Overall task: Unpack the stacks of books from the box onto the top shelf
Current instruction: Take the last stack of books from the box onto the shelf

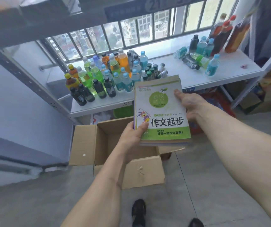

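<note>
While I hold the thin stack of paperback books with the green-and-white cover [161,110] above the open brown cardboard box [115,151], my left hand [134,136] clamps its near-left corner, thumb curled over the cover at about seven o'clock. My right hand [189,102] steadies the three o'clock edge, thumb pressed on top; its fingers are hidden behind. The stack sits in the air, level with the white middle shelf crowded with coloured plastic drink bottles [108,76] at eleven o'clock. I judge this the carrying step: lifted out, not yet placed. The dark top shelf [33,15] lies up at eleven o'clock, so next I must raise the stack high and slide it on flat.
</note>
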